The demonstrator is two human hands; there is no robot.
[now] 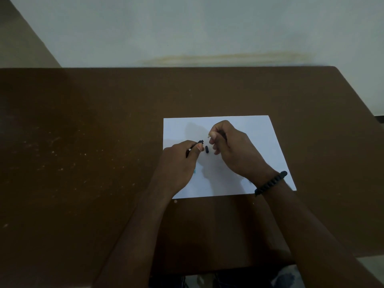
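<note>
The left hand (178,161) pinches a thin black pen (197,143) over the paper (249,125). The right hand (230,146) nips a small pale piece (209,135) at the tip's 1 o'clock; it could slip, or a finger could set the loose black cap (206,149) (at 5 o'clock) rolling. Dim light obscures the piece, and the left hand hides most of the pen.

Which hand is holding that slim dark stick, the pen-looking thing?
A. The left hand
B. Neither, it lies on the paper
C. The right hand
A: the left hand grips the dark stick, whose tip pokes out past the thumb, while the right hand pinches only a small pale bit.
</note>
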